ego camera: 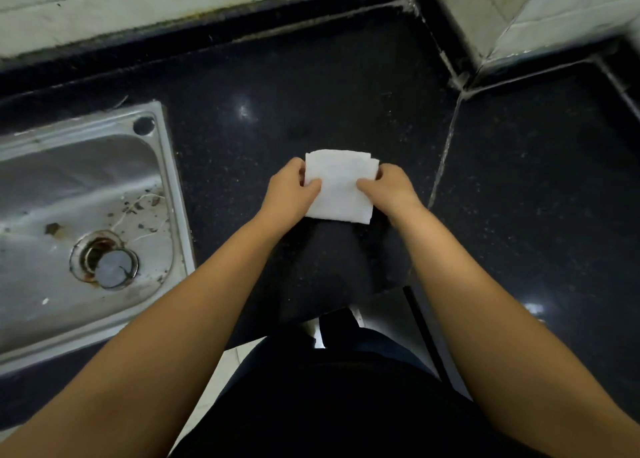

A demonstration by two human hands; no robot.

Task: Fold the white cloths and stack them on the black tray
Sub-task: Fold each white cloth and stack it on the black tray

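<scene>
White cloth (338,185), folded into a rough square, sits over the dark speckled countertop (346,87), near its front edge. Left hand (290,191) pinches its left edge with thumb on top, right hand (391,189) pinches the right edge the same way. Steel sink (166,194) with a stained drain (104,262) lies well to the left.

This is a kitchen: a dark speckled stone counter (346,87) holds an inset stainless-steel sink (79,222) with a stained basin and drain (105,262), and pale tiled walls (166,4) meet in the corner behind.
</scene>
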